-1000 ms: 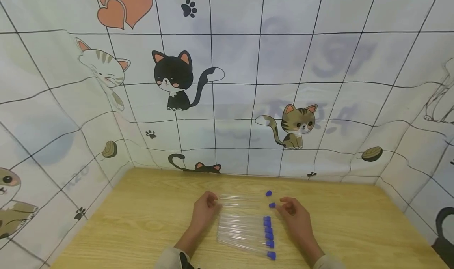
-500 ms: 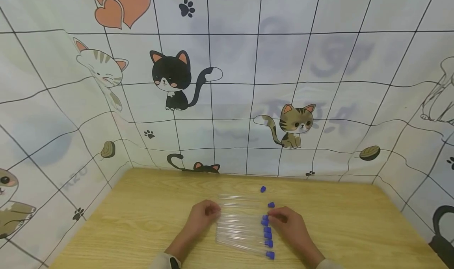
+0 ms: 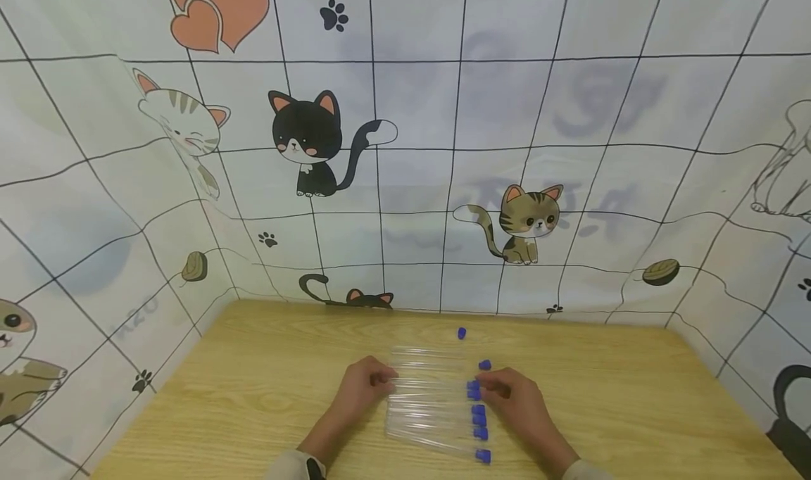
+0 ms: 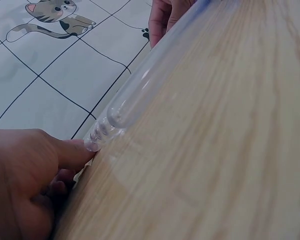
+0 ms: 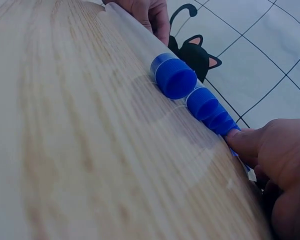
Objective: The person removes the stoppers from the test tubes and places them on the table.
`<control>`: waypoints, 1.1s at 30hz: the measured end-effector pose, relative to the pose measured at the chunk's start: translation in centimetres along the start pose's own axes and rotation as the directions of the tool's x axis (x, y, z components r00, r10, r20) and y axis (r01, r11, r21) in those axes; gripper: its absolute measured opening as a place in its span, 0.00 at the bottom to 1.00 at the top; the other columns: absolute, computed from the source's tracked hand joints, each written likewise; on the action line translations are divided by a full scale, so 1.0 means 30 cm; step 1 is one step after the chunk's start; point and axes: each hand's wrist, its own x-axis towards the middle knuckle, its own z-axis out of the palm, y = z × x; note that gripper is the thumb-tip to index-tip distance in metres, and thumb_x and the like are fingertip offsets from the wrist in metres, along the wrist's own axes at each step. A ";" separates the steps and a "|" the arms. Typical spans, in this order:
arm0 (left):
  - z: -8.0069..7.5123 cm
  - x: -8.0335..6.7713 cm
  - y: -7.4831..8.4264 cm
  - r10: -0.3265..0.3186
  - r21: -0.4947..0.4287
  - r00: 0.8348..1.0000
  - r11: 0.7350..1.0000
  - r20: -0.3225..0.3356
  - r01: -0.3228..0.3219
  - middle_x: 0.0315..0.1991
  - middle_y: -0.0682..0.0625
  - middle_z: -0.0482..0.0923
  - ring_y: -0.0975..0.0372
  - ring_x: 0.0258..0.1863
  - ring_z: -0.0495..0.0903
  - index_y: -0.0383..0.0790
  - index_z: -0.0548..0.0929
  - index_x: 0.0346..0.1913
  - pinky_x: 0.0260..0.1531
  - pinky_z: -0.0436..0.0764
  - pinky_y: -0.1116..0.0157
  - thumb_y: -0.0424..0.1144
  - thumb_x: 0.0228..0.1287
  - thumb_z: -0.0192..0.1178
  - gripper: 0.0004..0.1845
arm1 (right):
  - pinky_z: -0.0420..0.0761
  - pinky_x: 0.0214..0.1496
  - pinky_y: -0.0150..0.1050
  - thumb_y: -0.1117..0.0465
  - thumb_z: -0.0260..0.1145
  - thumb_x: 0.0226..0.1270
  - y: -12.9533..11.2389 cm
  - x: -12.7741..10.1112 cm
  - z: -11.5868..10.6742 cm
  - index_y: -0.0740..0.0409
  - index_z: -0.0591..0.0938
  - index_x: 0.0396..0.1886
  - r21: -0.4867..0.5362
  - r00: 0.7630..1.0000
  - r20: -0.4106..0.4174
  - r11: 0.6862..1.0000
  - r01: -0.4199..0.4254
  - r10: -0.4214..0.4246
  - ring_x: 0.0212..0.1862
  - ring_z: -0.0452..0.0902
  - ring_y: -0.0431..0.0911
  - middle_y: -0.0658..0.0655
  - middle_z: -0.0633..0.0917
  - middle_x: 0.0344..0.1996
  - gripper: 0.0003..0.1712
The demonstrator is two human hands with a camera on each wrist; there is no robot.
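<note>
Several clear test tubes (image 3: 431, 418) lie side by side on the table, their blue caps (image 3: 479, 419) at the right ends. Behind them lie clear uncapped tubes (image 3: 424, 362), with one loose blue cap (image 3: 484, 364) off their right ends and another loose cap (image 3: 462, 333) farther back. My left hand (image 3: 363, 387) pinches the rounded end of the rearmost capped tube; in the left wrist view a digit of the left hand (image 4: 35, 165) meets that tip. At the other end, my right hand (image 3: 521, 399) pinches its blue cap, also visible beside the right thumb (image 5: 247, 142).
The wooden table (image 3: 272, 367) backs onto a white cloth (image 3: 418, 184) printed with cats and grid lines, which also rises on both sides. A dark curved object (image 3: 788, 424) shows at the right edge.
My right hand has moved from beside the nearer loose cap to the rearmost capped tube, and my left hand came nearer. That tube has shifted slightly back. The farther loose cap has rolled back and left.
</note>
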 end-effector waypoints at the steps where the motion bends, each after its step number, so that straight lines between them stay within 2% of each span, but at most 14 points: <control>1: 0.001 0.000 0.002 0.000 0.005 1.000 1.000 -0.001 0.000 0.27 0.53 0.74 0.65 0.27 0.71 0.36 0.87 0.35 0.27 0.72 0.70 0.29 0.51 0.71 0.07 | 0.77 0.39 0.34 0.66 0.73 0.55 -0.003 -0.001 -0.001 0.44 0.86 0.39 -0.004 1.000 0.000 1.000 0.003 -0.003 0.35 0.76 0.38 0.41 0.81 0.30 0.14; 7: -0.003 -0.002 0.014 -0.012 -0.004 1.000 1.000 0.001 0.012 0.27 0.53 0.74 0.64 0.28 0.72 0.37 0.87 0.35 0.28 0.72 0.70 0.29 0.50 0.71 0.07 | 0.75 0.39 0.36 0.65 0.74 0.54 -0.012 0.001 -0.007 0.43 0.85 0.37 0.007 1.000 0.023 1.000 0.001 -0.001 0.34 0.75 0.39 0.41 0.81 0.30 0.13; 12: -0.009 -0.004 0.020 -0.017 -0.008 1.000 1.000 0.011 0.017 0.28 0.53 0.74 0.63 0.29 0.73 0.37 0.87 0.35 0.29 0.73 0.70 0.29 0.50 0.71 0.07 | 0.76 0.40 0.36 0.63 0.73 0.55 -0.007 0.003 -0.023 0.45 0.83 0.38 0.034 0.993 0.118 0.999 -0.003 -0.001 0.36 0.76 0.41 0.43 0.81 0.32 0.12; 19: -0.007 -0.005 0.013 -0.007 -0.020 0.999 1.000 0.044 0.008 0.29 0.53 0.75 0.63 0.30 0.75 0.39 0.87 0.34 0.30 0.74 0.69 0.31 0.51 0.71 0.07 | 0.77 0.45 0.37 0.57 0.71 0.59 0.011 -0.002 -0.062 0.47 0.83 0.42 0.051 0.964 0.225 0.990 0.134 -0.142 0.40 0.78 0.41 0.43 0.82 0.37 0.11; 22: -0.004 -0.003 0.007 -0.004 -0.018 0.998 1.000 0.056 0.005 0.29 0.54 0.76 0.64 0.30 0.75 0.40 0.87 0.34 0.31 0.75 0.69 0.31 0.51 0.71 0.06 | 0.77 0.45 0.36 0.57 0.70 0.61 0.015 -0.003 -0.078 0.48 0.83 0.43 0.071 0.950 0.260 0.984 0.160 -0.174 0.41 0.78 0.41 0.44 0.83 0.38 0.11; 27: -0.003 -0.002 0.005 -0.004 -0.036 0.997 0.999 0.075 0.006 0.30 0.55 0.76 0.65 0.31 0.76 0.40 0.87 0.35 0.32 0.75 0.69 0.32 0.52 0.71 0.06 | 0.77 0.46 0.36 0.59 0.68 0.63 0.013 -0.003 -0.083 0.50 0.83 0.44 0.086 0.943 0.259 0.978 0.192 -0.209 0.43 0.78 0.41 0.45 0.83 0.40 0.10; 33: -0.003 -0.005 0.005 -0.027 -0.095 0.999 0.995 0.041 0.031 0.31 0.55 0.79 0.65 0.32 0.78 0.39 0.87 0.35 0.34 0.77 0.68 0.31 0.52 0.70 0.06 | 0.77 0.50 0.38 0.60 0.64 0.66 0.017 0.004 -0.064 0.50 0.84 0.45 0.084 0.936 0.220 0.961 0.262 -0.274 0.45 0.78 0.41 0.44 0.82 0.40 0.09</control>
